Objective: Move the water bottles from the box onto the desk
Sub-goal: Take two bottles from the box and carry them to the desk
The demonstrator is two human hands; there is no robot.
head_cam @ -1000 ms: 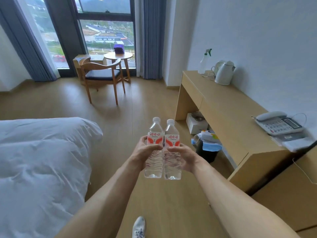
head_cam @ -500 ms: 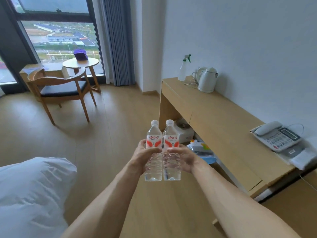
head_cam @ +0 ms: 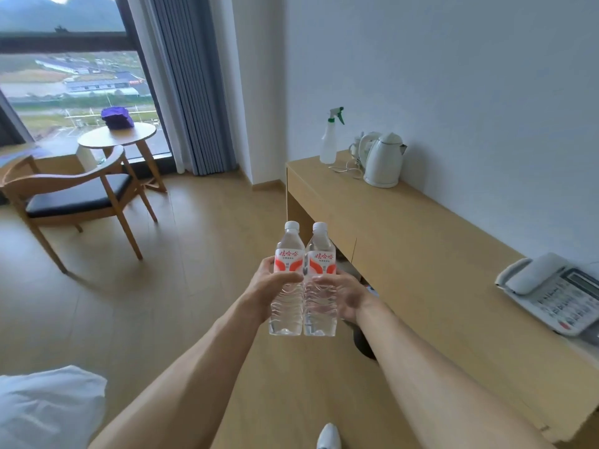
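Two clear water bottles with red-and-white labels and white caps stand upright side by side in mid-air over the floor. My left hand (head_cam: 264, 288) grips the left bottle (head_cam: 287, 306) around its middle. My right hand (head_cam: 345, 296) grips the right bottle (head_cam: 319, 307) the same way. The bottles touch each other. The long wooden desk (head_cam: 431, 270) runs along the wall just right of the bottles. No box is in view.
On the desk stand a white kettle (head_cam: 384, 160) and a spray bottle (head_cam: 330, 137) at the far end, and a telephone (head_cam: 554, 294) at the near right. A wooden chair (head_cam: 74, 196) and a round table (head_cam: 118, 137) stand by the window. A white duvet (head_cam: 45, 406) lies at the lower left.
My view has swung right and come closer to the desk. The bed has slid almost out of sight. Both hands keep the same hold on the bottles.
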